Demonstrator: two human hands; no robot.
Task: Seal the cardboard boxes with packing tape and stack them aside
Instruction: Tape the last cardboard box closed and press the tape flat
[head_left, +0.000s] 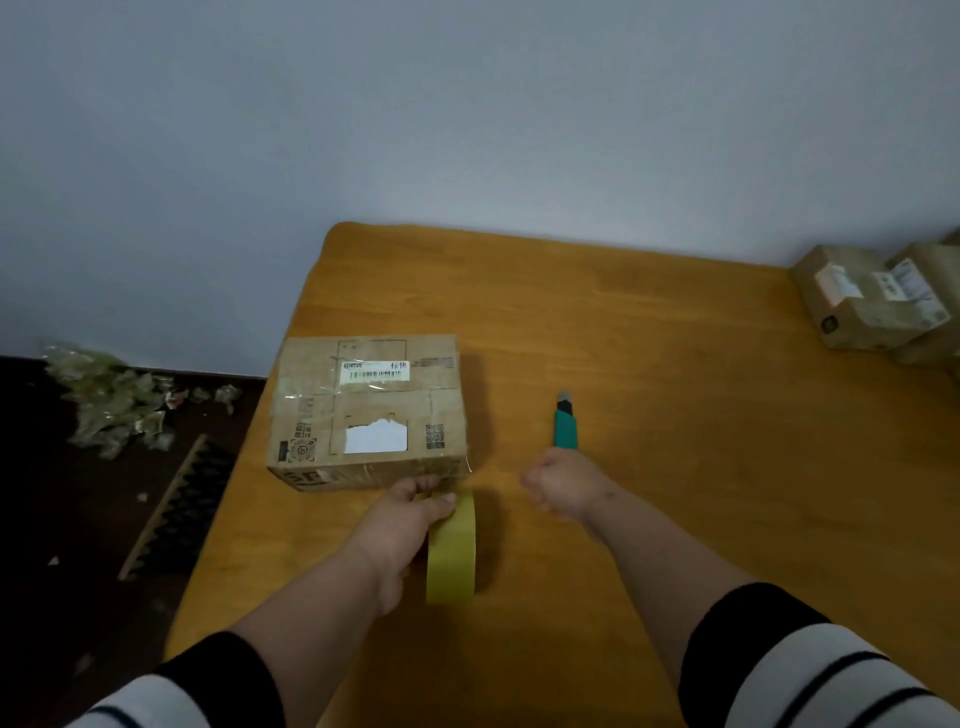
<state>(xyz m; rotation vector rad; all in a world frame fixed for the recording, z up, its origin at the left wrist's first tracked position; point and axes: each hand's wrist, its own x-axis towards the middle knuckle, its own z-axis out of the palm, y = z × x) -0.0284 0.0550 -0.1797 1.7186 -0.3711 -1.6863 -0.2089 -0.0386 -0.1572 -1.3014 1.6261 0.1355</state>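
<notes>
Item: cardboard box (366, 410), closed, flat on the near-left part of the desk (649, 332), labels and clear tape on its lid. You can judge it light and fairly stiff, though the torn patch on top suggests soft, worn board; take it by the two short side walls, not the lid.

Item: roll of packing tape (451, 551), yellowish, standing on edge just in front of the box. Your left hand (402, 525) has its grip curled round the roll's top, fingertips at the box's near wall. The film looks slippery and prone to cling.

Item: utility knife (565, 423), green handle, blade end pointing away. Your right hand (563, 486) is fisted on its near end.

Item: other boxes (867, 299), grouped at the desk's far right.

Surface: smooth orange wood, likely to let a box slide. Room: plain pale wall; dark floor at left with crumpled tape scraps (117, 400).
</notes>
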